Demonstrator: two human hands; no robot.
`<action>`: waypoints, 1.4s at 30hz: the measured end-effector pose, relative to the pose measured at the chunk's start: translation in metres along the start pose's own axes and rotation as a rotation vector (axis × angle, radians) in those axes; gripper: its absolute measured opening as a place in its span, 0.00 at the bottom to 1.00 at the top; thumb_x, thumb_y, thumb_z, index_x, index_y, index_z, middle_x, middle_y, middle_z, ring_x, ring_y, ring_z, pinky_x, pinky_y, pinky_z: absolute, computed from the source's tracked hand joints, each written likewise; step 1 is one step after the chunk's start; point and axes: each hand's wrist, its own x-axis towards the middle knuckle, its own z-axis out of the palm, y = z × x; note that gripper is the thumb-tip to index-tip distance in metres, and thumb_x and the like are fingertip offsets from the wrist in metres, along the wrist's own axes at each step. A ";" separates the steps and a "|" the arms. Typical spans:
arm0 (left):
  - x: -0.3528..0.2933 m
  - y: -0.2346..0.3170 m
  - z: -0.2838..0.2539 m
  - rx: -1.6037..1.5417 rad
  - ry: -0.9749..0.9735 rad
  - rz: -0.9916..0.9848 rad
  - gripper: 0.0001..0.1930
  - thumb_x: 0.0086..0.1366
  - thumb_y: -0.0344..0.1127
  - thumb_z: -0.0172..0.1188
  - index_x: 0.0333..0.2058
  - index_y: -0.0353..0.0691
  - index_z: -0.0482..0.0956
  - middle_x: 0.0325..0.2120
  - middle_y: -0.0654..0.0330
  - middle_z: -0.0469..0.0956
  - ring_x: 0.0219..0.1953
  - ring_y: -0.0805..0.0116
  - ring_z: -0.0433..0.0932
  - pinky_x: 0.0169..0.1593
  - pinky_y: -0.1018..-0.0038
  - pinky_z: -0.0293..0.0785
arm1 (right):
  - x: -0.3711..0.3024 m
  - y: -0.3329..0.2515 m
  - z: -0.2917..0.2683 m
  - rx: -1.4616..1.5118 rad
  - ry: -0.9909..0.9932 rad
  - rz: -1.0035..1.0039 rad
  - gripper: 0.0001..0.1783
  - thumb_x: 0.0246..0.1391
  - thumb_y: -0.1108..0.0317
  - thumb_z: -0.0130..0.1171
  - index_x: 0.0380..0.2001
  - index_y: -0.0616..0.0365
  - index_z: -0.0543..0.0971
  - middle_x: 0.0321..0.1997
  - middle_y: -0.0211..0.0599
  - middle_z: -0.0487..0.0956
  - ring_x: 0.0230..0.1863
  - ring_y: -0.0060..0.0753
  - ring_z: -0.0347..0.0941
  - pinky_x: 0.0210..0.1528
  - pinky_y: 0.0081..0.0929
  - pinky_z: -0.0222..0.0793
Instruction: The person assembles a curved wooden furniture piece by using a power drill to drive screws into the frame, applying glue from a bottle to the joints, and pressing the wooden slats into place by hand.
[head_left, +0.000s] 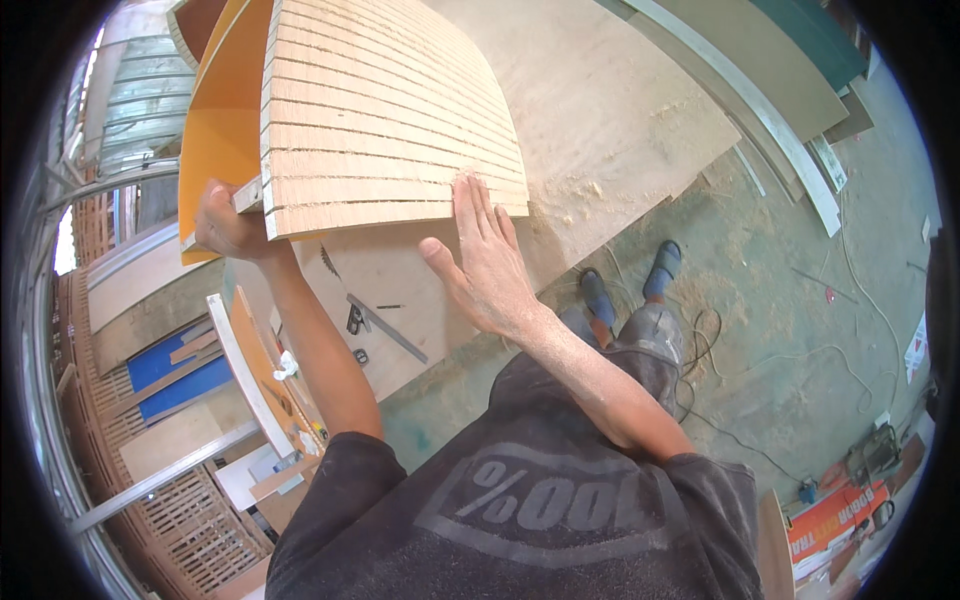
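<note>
A pale plywood panel with many parallel saw-cut grooves stands tilted on the worktable, its surface slightly curved. Along its left side is an orange-yellow board. My left hand is closed around the panel's lower left edge, by a short light-coloured end piece; part of the grip is hidden. Dusted with sawdust, my right hand lies with fingers stretched out, fingertips touching the panel's lower edge and thumb spread apart.
On the worktable are a combination square, a circular saw blade and sawdust heaps. Long boards lie at the upper right. Cables trail across the floor at right. Timber strips and panels are stacked at left.
</note>
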 end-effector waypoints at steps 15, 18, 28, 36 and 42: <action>-0.008 -0.007 0.002 -0.147 0.043 -0.119 0.24 0.62 0.44 0.71 0.21 0.43 0.62 0.12 0.64 0.66 0.12 0.66 0.66 0.17 0.72 0.57 | -0.005 0.032 0.002 0.049 -0.108 0.082 0.55 0.69 0.28 0.34 0.78 0.64 0.37 0.83 0.59 0.38 0.84 0.54 0.28 0.80 0.62 0.28; -0.009 -0.005 0.002 -0.202 0.031 -0.155 0.24 0.62 0.46 0.71 0.23 0.43 0.63 0.12 0.64 0.64 0.12 0.65 0.66 0.18 0.71 0.57 | 0.004 0.040 0.002 0.162 -0.091 0.114 0.56 0.69 0.27 0.34 0.78 0.63 0.37 0.83 0.57 0.38 0.84 0.54 0.27 0.80 0.64 0.27; -0.004 -0.004 0.002 0.043 0.057 0.067 0.25 0.59 0.46 0.74 0.25 0.42 0.63 0.12 0.63 0.62 0.12 0.65 0.66 0.17 0.70 0.57 | 0.004 0.051 0.004 0.202 -0.149 0.191 0.54 0.69 0.27 0.31 0.79 0.57 0.36 0.84 0.53 0.34 0.84 0.57 0.24 0.79 0.65 0.25; 0.009 0.016 0.002 0.024 0.098 0.096 0.22 0.62 0.42 0.71 0.24 0.42 0.64 0.13 0.63 0.66 0.13 0.66 0.68 0.18 0.71 0.59 | 0.004 0.062 0.011 0.242 -0.141 0.223 0.50 0.71 0.30 0.31 0.80 0.52 0.36 0.85 0.46 0.34 0.84 0.56 0.23 0.78 0.64 0.21; 0.008 0.014 0.001 -0.014 0.072 0.060 0.20 0.63 0.37 0.68 0.22 0.42 0.63 0.12 0.64 0.67 0.12 0.68 0.67 0.17 0.73 0.58 | 0.005 0.067 0.012 0.283 -0.158 0.269 0.46 0.72 0.33 0.30 0.80 0.49 0.36 0.85 0.42 0.34 0.84 0.54 0.22 0.78 0.65 0.21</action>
